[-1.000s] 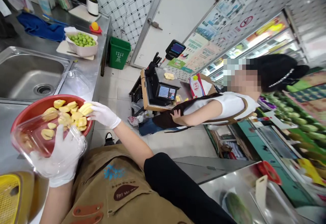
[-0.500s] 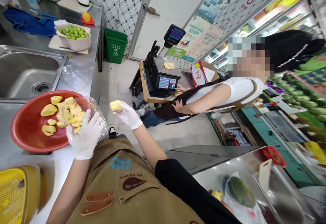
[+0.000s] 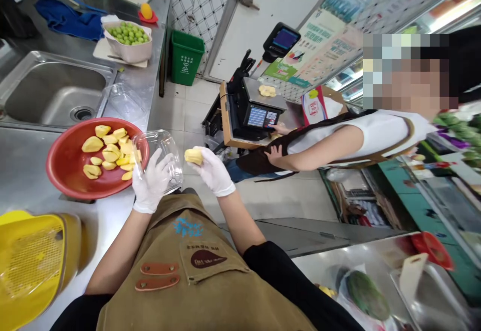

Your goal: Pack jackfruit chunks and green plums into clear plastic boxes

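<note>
My left hand (image 3: 153,183), in a white glove, grips a clear plastic container (image 3: 173,170) tilted at the rim of a red basin (image 3: 60,170). Several yellow jackfruit pods (image 3: 92,144) lie in that basin, some of them partly behind the container. In my gloved right hand (image 3: 215,170) is a single jackfruit pod (image 3: 194,156), pinched between thumb and fingers just right of the container. No fruit shows inside the part of the container I can see.
Beyond the basin are a steel sink (image 3: 56,85) and another clear container (image 3: 126,103). A yellow basket (image 3: 71,251) stands near left. A co-worker (image 3: 323,145) touches a scale (image 3: 259,115) bearing yellow fruit. Green fruit fills a pale bowl (image 3: 131,52).
The clear container has shifted away from over the basin's fruit to the basin's right edge. My right hand still holds the pod, close to the container. The whole view has turned slightly.
</note>
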`<state>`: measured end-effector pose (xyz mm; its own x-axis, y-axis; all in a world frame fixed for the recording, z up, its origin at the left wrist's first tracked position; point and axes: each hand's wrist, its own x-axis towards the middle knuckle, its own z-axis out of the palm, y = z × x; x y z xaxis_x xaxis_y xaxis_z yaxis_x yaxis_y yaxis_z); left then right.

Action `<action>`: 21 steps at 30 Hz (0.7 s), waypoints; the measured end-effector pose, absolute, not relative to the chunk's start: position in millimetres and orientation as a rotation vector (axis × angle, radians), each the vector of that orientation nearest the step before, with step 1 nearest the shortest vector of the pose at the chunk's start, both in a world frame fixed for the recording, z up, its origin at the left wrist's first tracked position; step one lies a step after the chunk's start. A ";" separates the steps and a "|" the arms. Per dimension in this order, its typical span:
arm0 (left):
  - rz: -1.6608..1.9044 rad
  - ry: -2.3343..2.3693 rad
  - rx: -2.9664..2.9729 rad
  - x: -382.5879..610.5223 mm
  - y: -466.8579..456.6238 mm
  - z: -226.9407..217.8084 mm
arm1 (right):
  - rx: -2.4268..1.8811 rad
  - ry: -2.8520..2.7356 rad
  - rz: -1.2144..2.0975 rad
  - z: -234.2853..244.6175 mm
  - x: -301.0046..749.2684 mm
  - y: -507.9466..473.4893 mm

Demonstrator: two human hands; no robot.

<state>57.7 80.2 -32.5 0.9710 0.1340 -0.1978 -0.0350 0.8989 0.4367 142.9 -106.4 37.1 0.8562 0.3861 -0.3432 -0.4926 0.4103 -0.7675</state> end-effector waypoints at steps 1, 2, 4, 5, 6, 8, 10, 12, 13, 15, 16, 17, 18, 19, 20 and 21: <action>0.084 0.224 0.445 58.6 79.4 -33.7 | -1.014 0.101 0.537 40.6 140.5 -106.9; 0.082 0.222 0.445 59.4 78.3 -34.6 | -1.021 0.081 0.522 44.1 137.8 -107.4; 0.083 0.217 0.447 60.7 75.6 -35.8 | -1.043 0.038 0.491 50.9 131.5 -108.5; 0.083 0.215 0.448 61.3 74.1 -36.1 | -1.065 0.018 0.469 53.7 128.1 -109.1; 0.085 0.212 0.450 62.0 72.7 -36.2 | -1.097 -0.003 0.442 56.0 124.5 -109.6; 0.086 0.196 0.455 63.7 70.4 -36.0 | -1.198 -0.052 0.363 58.2 116.7 -109.9; 0.094 0.173 0.456 65.2 68.7 -34.4 | -1.350 -0.128 0.259 57.8 107.8 -108.4; 0.100 0.158 0.450 65.5 67.1 -31.3 | -1.526 -0.244 0.144 55.8 97.7 -104.1; 0.101 0.157 0.448 65.1 66.3 -29.2 | -1.611 -0.314 0.088 54.5 92.6 -100.6; 0.097 0.158 0.450 63.0 64.8 -24.6 | -1.759 -0.458 -0.005 51.7 84.4 -91.1; 0.095 0.157 0.453 61.8 64.4 -22.6 | -1.822 -0.525 -0.040 50.3 82.0 -85.5; 0.094 0.156 0.456 60.5 64.3 -21.0 | -1.875 -0.585 -0.063 48.9 81.0 -79.7; 0.091 0.157 0.459 59.3 64.5 -19.9 | -1.917 -0.642 -0.068 47.4 81.3 -74.2; 0.089 0.159 0.463 58.4 65.1 -19.5 | -1.946 -0.704 -0.047 45.9 82.8 -69.3; 0.087 0.164 0.467 57.8 65.9 -19.7 | -1.965 -0.771 -0.004 44.4 84.9 -65.2; 0.088 0.170 0.472 57.5 66.8 -20.4 | -1.978 -0.836 0.054 43.1 87.5 -62.2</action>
